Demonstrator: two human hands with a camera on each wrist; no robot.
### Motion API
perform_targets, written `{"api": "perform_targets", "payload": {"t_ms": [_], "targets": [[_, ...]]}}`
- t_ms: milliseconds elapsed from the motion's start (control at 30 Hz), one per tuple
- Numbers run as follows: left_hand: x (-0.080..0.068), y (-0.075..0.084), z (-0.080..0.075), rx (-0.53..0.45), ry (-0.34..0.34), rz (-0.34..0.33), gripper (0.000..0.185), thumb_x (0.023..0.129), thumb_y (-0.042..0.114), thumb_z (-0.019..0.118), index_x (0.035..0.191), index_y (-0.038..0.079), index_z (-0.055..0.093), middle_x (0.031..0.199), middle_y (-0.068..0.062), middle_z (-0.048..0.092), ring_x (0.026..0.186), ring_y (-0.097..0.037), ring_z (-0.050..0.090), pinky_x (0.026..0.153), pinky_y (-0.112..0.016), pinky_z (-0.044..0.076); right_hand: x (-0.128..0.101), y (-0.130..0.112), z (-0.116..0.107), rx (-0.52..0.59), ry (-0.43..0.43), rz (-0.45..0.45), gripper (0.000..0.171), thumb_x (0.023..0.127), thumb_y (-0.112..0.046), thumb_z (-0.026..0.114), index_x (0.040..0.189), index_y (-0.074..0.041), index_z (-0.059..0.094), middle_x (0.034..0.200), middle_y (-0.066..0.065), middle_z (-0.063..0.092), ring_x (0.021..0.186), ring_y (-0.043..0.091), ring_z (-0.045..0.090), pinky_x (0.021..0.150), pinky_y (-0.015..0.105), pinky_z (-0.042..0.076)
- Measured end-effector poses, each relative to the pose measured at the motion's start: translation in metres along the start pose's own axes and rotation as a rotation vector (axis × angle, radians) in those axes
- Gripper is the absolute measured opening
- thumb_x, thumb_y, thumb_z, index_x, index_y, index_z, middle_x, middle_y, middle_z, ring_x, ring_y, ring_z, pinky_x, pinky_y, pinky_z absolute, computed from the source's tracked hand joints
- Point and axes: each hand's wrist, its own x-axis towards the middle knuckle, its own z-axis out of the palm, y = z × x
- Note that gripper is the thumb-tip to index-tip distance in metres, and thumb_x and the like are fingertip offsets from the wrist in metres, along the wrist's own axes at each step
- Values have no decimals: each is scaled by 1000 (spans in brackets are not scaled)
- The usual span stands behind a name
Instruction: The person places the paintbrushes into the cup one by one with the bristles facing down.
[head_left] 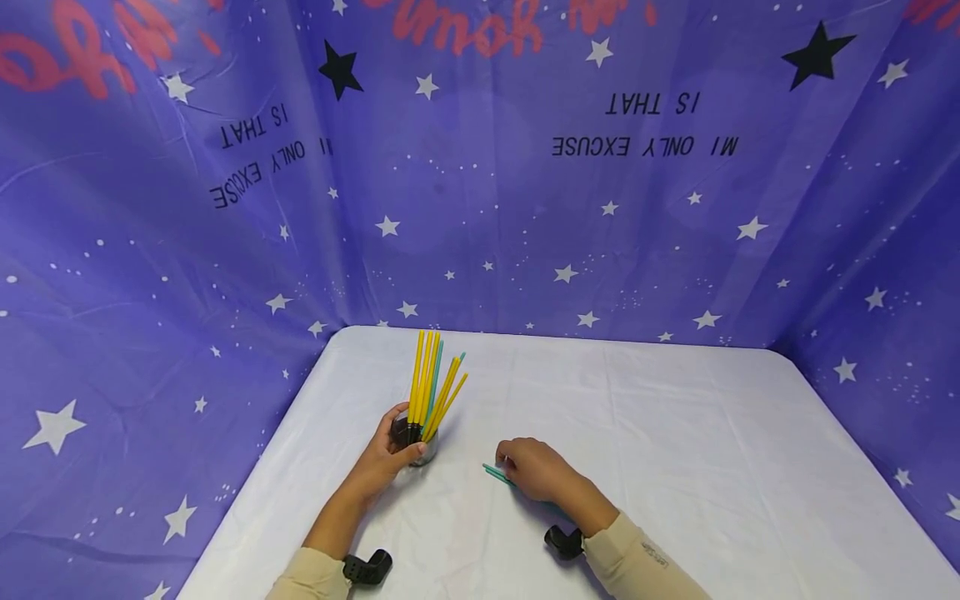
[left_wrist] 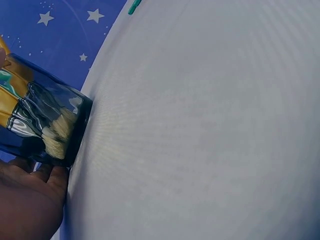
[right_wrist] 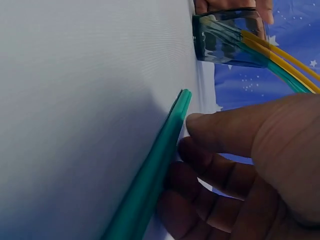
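Note:
My left hand [head_left: 378, 458] grips a clear glass cup [left_wrist: 52, 82], thumb on the near side and fingers round the far side. Several paintbrushes [head_left: 424, 379] with yellow and green handles stand in it, handles up and fanned out. Their pale bristles [left_wrist: 59, 132] show through the glass near its bottom. To the right, my right hand [head_left: 536, 468] is low over the table, beside green-handled paintbrushes [right_wrist: 155, 175] lying close together. Its thumb and loosely bent fingers are right at the handles' side, the thumb not across them. In the head view the hand hides most of these brushes.
A white cloth covers the table [head_left: 675, 450]. Purple curtains [head_left: 480, 208] with stars and lettering hang behind it and along both sides. Each wrist wears a black camera band [head_left: 367, 569].

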Motion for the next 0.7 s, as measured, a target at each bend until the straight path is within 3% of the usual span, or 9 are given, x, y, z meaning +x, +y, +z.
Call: {"api": "perform_targets", "payload": {"t_ms": [200,700], "targets": [[-1,-2,-1,10,3,-15,81,90,8,71,153,22,23,155,-20,33,136,-32,40,103,-37,38,-5,0,3,-52,-20,-20,11,91,-3,65,95,-13,66,84,-5,63,77,12,57,72,35,49],[1,-1,0,7,11,-4,82,90,9,72,154,22,23,155,-20,32,137,-33,39,104,-38,38,-3,-3,-5,-63,-33,-15,13,88,-1,65,88,-15,66,78,-9,55,72,9,52,68,32,46]]}}
